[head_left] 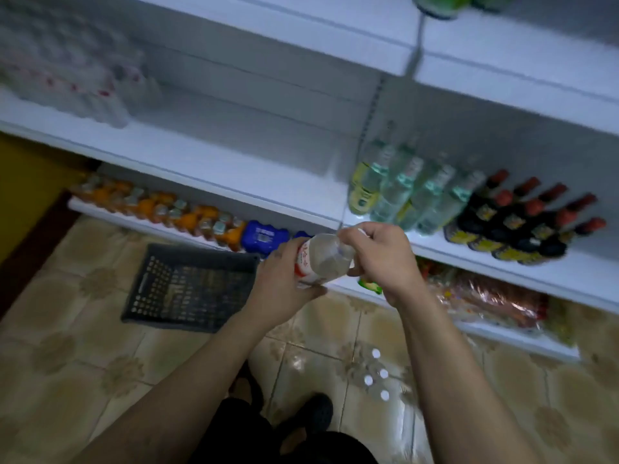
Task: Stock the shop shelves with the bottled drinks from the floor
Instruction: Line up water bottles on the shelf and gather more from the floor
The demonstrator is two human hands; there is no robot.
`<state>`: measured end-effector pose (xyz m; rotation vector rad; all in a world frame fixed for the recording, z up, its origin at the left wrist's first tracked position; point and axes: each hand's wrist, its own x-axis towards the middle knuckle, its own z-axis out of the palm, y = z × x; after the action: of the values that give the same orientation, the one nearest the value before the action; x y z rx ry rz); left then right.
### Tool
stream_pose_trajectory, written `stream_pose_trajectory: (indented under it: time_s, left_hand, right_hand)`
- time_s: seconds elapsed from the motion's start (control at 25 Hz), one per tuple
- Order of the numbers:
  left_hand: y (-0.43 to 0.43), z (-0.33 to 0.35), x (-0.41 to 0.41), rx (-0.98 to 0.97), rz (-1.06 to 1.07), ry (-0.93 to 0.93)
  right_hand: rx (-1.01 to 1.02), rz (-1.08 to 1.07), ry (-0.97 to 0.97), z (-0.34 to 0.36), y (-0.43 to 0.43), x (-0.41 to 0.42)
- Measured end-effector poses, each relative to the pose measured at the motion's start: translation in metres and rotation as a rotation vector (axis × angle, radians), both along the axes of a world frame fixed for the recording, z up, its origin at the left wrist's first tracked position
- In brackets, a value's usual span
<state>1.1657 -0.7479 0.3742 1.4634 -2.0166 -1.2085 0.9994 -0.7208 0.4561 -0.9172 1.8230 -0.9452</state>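
Plastic bottle (323,259), likely light and squashy, clamped at the label by left hand (281,283), neck by right hand (378,256).

Left hand (284,279) and right hand (382,259) curled, close together.

White shelves (234,169) stand over beige patterned floor tiles (67,346)

Shelf (234,152) lies bare between the blurred clear bottles (67,85) and the upright (370,108).
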Motion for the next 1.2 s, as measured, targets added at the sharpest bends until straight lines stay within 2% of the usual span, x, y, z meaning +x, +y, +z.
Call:
stream_pose_trajectory:
  time_s: [0.2, 0.32, 0.52, 0.72, 0.88, 1.2]
  left_hand:
    - [-0.068, 0.038, 0.09, -0.006, 0.083, 0.054]
    - [-0.103, 0.05, 0.145, -0.074, 0.115, 0.062]
    - [-0.152, 0.048, 0.205, -0.147, 0.307, 0.071]
    - [-0.192, 0.035, 0.231, -0.151, 0.489, 0.016]
    - [-0.229, 0.026, 0.239, -0.134, 0.642, -0.05]
    - [-0.338, -0.009, 0.231, -0.158, 0.904, -0.108]
  right_hand:
    - [-0.041, 0.211, 0.059, 0.035, -0.087, 0.084]
    - [-0.08, 0.326, 0.086, 0.05, -0.134, 0.134]
    - [-0.192, 0.308, 0.087, 0.055, -0.197, 0.202]
    - [-0.211, 0.441, 0.345, 0.035, -0.258, 0.245]
    - [-0.185, 0.482, 0.448, 0.022, -0.31, 0.269]
    - [-0.079, 0.532, 0.155, -0.03, -0.422, 0.297]
